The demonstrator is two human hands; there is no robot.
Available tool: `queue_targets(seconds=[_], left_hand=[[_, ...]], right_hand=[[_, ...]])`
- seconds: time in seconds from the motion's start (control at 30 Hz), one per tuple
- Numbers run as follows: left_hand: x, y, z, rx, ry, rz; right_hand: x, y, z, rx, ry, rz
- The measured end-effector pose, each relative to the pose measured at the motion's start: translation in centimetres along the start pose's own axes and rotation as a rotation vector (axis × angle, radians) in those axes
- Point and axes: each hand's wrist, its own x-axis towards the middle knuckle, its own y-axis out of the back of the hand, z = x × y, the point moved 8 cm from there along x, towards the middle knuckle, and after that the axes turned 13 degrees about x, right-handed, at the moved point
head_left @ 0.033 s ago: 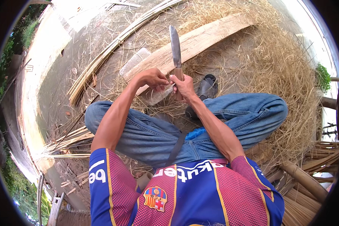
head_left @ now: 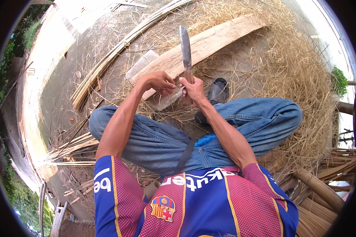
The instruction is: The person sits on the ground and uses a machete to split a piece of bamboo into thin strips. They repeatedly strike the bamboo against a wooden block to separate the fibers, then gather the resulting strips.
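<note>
My right hand (head_left: 194, 90) is wrapped round the wooden handle of a knife (head_left: 186, 49), whose broad grey blade points away from me. Just left of it, my left hand (head_left: 159, 82) has its fingers curled together, tips close to my right thumb. Anything thin between those fingertips is too small to make out. Beneath my hands lies a pale, rough-looking block (head_left: 165, 103), partly hidden. A long, wide wooden plank (head_left: 221, 37) runs behind the knife, from near my left hand toward the far right.
Heaps of straw-like shavings (head_left: 292, 67) spread on the right. A bundle of long split strips (head_left: 106, 59) lies at the far left, with shorter strips (head_left: 73, 148) beside my left knee. A whitish slab (head_left: 142, 64) touches the plank. A dark sandal (head_left: 218, 91) is beyond my legs.
The knife and my right hand have shifted slightly to the right. My left fingertips have drawn back a little, widening the small space between my hands.
</note>
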Motion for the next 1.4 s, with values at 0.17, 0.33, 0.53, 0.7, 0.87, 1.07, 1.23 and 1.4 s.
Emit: queue_targets(seconds=[0.17,0.33,0.53,0.7,0.87,1.07,1.23,1.4], left_hand=[[-0.2,2.7,-2.3,-0.116,0.07,0.045],[-0.4,2.9,-2.9,-0.145,0.117,0.185],[-0.7,2.8,-3.2,-0.087,0.216,0.181],[-0.4,2.6,-3.1,-0.1,0.232,0.184],[-0.2,2.7,-3.3,-0.076,0.201,0.181],[0.2,2.6,-3.2,-0.06,0.206,0.2],[0.5,2.8,-3.2,-0.051,0.175,0.228],[1.0,2.9,-3.6,-0.064,0.184,0.268]], right_hand=[[3.2,0.9,-2.6,-0.069,0.147,0.034],[2.4,0.4,-4.9,-0.519,0.34,0.052],[-1.6,-0.9,-5.6,-0.717,0.499,0.052],[-1.0,0.9,-1.0,-0.968,0.393,0.013],[-1.7,-0.4,-2.2,-0.822,0.375,0.018],[-2.2,-1.0,-1.4,-0.883,0.425,0.002],[-2.3,-1.2,-1.2,-0.918,0.37,-0.017],[-3.0,-2.5,-2.5,-0.801,0.443,-0.03]])
